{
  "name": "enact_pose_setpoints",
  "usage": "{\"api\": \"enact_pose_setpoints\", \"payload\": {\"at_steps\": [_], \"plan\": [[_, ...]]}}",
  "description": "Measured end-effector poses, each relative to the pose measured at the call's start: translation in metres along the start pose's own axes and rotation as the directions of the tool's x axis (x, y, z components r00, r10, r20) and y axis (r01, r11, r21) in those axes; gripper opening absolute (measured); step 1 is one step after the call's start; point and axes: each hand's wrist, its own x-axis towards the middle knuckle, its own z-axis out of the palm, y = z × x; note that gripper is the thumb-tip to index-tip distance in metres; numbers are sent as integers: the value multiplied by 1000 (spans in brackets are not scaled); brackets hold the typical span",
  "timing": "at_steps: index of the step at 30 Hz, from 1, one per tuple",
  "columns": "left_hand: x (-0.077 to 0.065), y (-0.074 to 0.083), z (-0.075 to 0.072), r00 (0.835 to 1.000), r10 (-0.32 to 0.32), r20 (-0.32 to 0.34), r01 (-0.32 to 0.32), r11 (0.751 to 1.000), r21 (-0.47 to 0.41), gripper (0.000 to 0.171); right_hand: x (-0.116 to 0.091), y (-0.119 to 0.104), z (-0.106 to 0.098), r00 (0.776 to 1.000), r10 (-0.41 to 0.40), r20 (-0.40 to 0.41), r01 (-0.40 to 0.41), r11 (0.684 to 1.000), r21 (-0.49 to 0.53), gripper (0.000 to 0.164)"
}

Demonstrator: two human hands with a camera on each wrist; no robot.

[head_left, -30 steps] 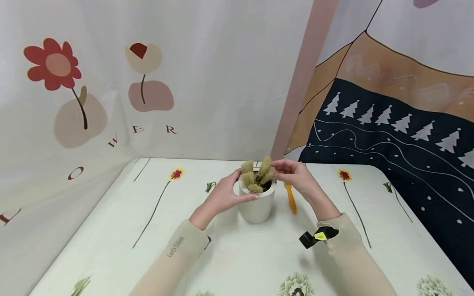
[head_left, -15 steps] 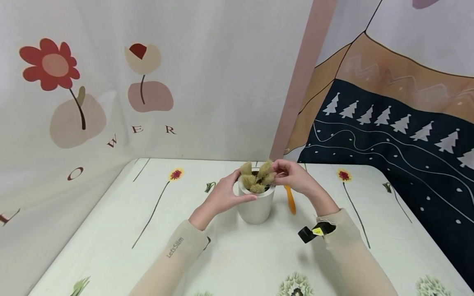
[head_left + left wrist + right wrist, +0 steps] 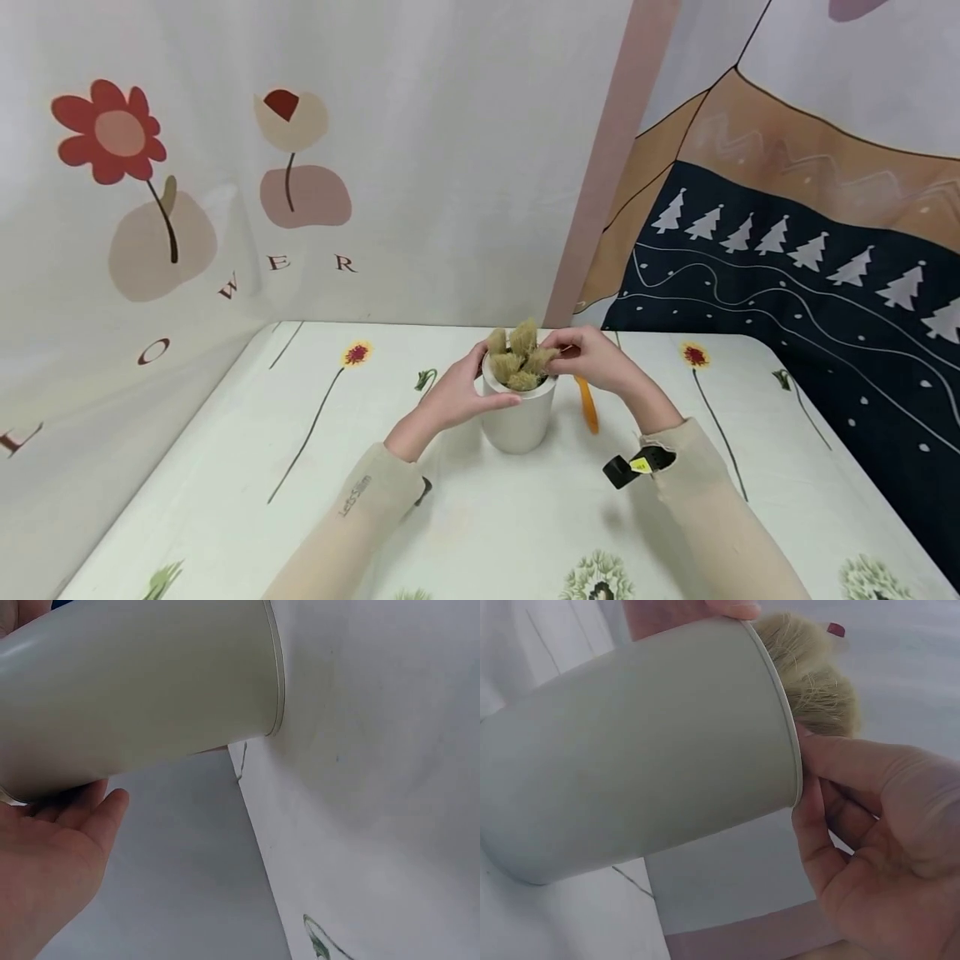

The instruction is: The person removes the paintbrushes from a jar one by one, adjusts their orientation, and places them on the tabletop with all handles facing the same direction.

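Observation:
A white cylindrical flowerpot [image 3: 517, 427] stands on the table, holding several fluffy beige tufts [image 3: 522, 338] that look like dried bunny-tail grass. My left hand [image 3: 453, 395] grips the pot near its rim, thumb in front and fingers round the far side. At the rim's right side, my right hand [image 3: 596, 360] has curled fingers, with thumb and forefinger pinching at the right-hand tuft. The right wrist view shows the thumb reaching behind the rim [image 3: 784, 697] beside the tufts [image 3: 817, 686]; the exact pinch point is hidden.
An orange flat-ended tool [image 3: 589, 408] lies right of the pot, its upper part hidden under my right hand. The white flower-printed tablecloth [image 3: 465, 533] covers the table. Behind it hang a pale flower-printed curtain [image 3: 450, 167] and a dark tree-patterned cloth [image 3: 750, 275].
The right hand has moved slightly left and inward over the rim. The tall tuft beside it has shifted left, and the tufts stand closer together. My left hand keeps its grip.

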Motion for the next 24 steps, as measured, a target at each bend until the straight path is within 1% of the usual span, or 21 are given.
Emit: {"api": "enact_pose_setpoints", "payload": {"at_steps": [4,7,10,16,20,24], "plan": [[2,-2,1,1000,-6,29,8,998,-60,97,-2,3,0,1000,-1,-28,2,999,34,14],[2,-1,1,999,-1,35,4,997,-82,95,-3,4,0,999,-4,-46,7,998,59,13],[2,-1,1,999,0,40,4,996,-92,95,-3,3,-1,998,-19,-56,24,995,92,14],[2,-2,1,999,-30,40,34,995,-90,94,-4,-4,-3,994,-62,-89,79,977,200,17],[1,-1,1,998,-38,45,43,994,-96,95,-5,-7,-6,988,-66,-137,97,966,239,20],[0,0,1,998,-36,48,40,995,-96,96,-4,-8,-9,979,-50,-198,102,959,264,25]]}}
